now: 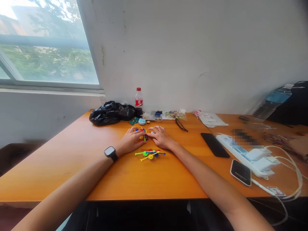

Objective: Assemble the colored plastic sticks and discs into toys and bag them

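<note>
Far left, a window (48, 48) is seen above the bench (69, 154). A black plastic bag (112, 113) is set at the far edge, left. A dark-strapped watch (110, 151) is worn on the left wrist. The left hand (131, 140) is laid palm down, fingers curved over coloured pieces (145, 137); whether any are gripped cannot be told, fingertips being partly hidden. Behind it, a green circuit board (134, 121), a red-capped bottle (139, 102) and a round tin (142, 121) are placed. The pieces are bunched mid-bench between both hands. Nearer, arrow spinners (150, 156) in red, green, yellow and blue are grouped together, untouched. The right hand (160, 138) is brought in from the right, fingers loosely spread toward the pieces; its grip cannot be made out either. Farther back, small items in clear packets (176, 115) are laid. To the right: a white bag (213, 119) far, then a black phone (215, 145), a power strip (237, 152) with plugs inserted, a cabled white device (240, 172) near, and a large bottle (273, 101), tilted, at far right.
</note>
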Available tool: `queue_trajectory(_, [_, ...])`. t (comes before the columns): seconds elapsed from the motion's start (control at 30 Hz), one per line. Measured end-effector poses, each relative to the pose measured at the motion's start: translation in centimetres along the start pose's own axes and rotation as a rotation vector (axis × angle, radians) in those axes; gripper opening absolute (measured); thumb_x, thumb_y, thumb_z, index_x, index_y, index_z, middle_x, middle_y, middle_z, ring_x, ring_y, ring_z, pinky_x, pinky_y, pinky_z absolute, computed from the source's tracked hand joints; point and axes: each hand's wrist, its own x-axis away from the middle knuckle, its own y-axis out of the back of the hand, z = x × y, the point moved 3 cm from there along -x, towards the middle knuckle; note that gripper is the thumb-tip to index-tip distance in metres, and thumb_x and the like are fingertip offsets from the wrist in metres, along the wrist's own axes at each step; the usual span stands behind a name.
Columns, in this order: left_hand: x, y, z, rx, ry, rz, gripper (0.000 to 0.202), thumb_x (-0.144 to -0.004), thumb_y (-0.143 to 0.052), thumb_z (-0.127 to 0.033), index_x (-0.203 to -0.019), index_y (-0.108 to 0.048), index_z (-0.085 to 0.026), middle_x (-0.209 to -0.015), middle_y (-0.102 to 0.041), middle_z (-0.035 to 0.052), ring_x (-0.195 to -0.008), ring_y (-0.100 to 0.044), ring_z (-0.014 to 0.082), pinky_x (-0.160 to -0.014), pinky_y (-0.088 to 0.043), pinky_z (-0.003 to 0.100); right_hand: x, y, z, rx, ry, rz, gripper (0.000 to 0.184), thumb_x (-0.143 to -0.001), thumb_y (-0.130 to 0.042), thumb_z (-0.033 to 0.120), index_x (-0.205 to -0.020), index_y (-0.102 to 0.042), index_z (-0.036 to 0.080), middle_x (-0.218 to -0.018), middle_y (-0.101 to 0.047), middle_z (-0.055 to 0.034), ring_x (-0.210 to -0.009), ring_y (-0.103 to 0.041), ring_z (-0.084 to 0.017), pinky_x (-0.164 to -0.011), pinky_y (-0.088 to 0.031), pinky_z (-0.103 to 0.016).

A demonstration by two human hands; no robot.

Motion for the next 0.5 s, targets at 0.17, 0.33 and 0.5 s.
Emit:
queue_trajectory(0.17, [0.09, -0.47, 0.26, -0.038, 0.007, 0.040, 0.040, -0.101, -0.062, -0.048, -0.135, -0.068, -0.027, -0.136, -0.070, 0.0075, -0.128, -0.049, 0.0330, -0.112, -0.045, 0.052, 0.16, 0.30, 0.09, -0.046, -0.049, -0.078, 0.047, -0.103, -0.051, 0.024, -0.149, -0.062, 0.027, -0.150, -0.057, -0.0128, -0.135, -0.044, -0.032, -0.112, -0.038, -0.052])
queue_trajectory(0.33, [0.13, -0.52, 0.21, -0.076, -0.005, 0.079, 0.038, -0.104, -0.057, -0.048, -0.132, -0.069, -0.027, -0.147, -0.064, 0.0061, -0.133, -0.045, 0.0354, -0.115, -0.041, 0.055, 0.12, 0.17, -0.06, -0.055, -0.054, -0.050, 0.045, -0.104, -0.050, 0.023, -0.146, -0.064, 0.027, -0.151, -0.058, -0.0121, -0.136, -0.044, -0.033, -0.113, -0.038, -0.054])
queue_trajectory(0.5, [0.12, -0.39, -0.08, -0.081, -0.021, 0.087, 0.035, -0.104, -0.056, -0.045, -0.132, -0.069, -0.028, -0.149, -0.062, 0.0057, -0.135, -0.044, 0.0362, -0.115, -0.041, 0.057, 0.11, 0.21, -0.06, -0.021, -0.067, 0.018, 0.052, -0.101, -0.051, 0.019, -0.151, -0.060, 0.034, -0.157, -0.052, -0.0112, -0.139, -0.042, -0.035, -0.113, -0.037, -0.057])
